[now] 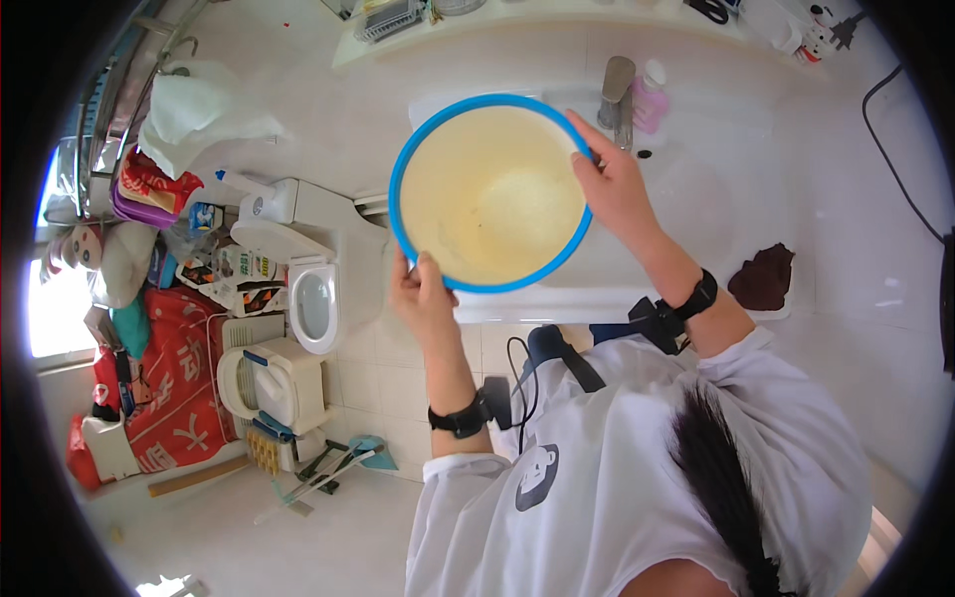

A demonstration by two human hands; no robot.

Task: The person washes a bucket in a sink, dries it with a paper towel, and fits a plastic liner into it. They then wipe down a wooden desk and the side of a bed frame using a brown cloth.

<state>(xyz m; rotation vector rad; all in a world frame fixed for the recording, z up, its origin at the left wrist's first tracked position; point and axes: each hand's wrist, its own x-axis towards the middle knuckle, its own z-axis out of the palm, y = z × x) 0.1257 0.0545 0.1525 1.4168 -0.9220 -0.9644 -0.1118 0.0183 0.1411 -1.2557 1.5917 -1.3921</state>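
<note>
Both my hands grip a round cream-coloured basin (448, 169) with a bright blue rim, held up over the front left part of the white sink (696, 214). My left hand (423, 294) pinches the rim at its lower left, thumb on the inner side. At the upper right of the rim, my right hand (612, 189) has its thumb over the edge and its fingers behind. The basin's inside faces me and shows only a few small dark specks. Behind my right hand stand a metal faucet (617, 95) and a pink pump bottle (651, 104).
A dark brown cloth (764, 279) lies on the sink's right end. Above the sink runs a shelf (557, 18) with scissors (708, 10). To the left are a white toilet (314, 298), a potty chair (284, 383), a red bag (179, 368) and a dustpan (370, 453). A black cable (895, 159) hangs on the right.
</note>
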